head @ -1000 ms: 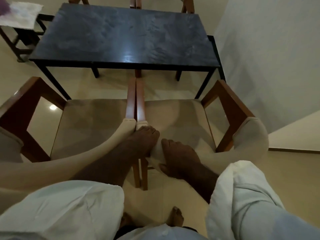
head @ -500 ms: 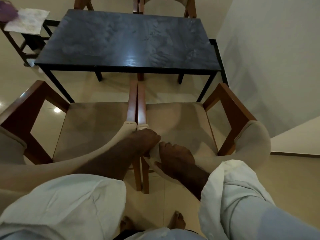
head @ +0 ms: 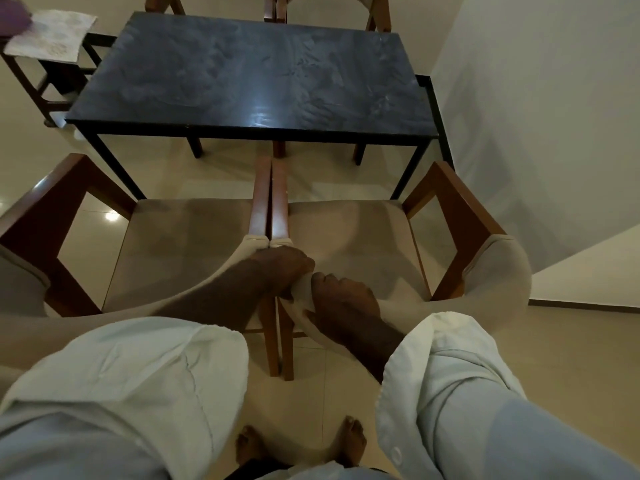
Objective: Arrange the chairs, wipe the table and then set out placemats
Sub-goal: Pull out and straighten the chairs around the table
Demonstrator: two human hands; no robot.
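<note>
- While both grips are staying clamped on one padded backrest, little is changing. The left grip is curling over the inner end of the right chair's back, and the right grip is curling over the same pad just beside it.
- The left chair is standing just left of the grips, its wooden arm touching its neighbour's. Both seats are still stopping short of the bench ahead, so arranging is probably unfinished.
- The view is drawing back, bringing the far chairs further into sight.
- The bench top is showing dark, glossy and rectangular, with dull smears, so it is likely awaiting wiping.
- The chairs are showing angular brown wood and soft beige cushions.
- A pale patterned sheet, likely a placemat, is lying far ahead-left of the grips, off the bench.
</note>
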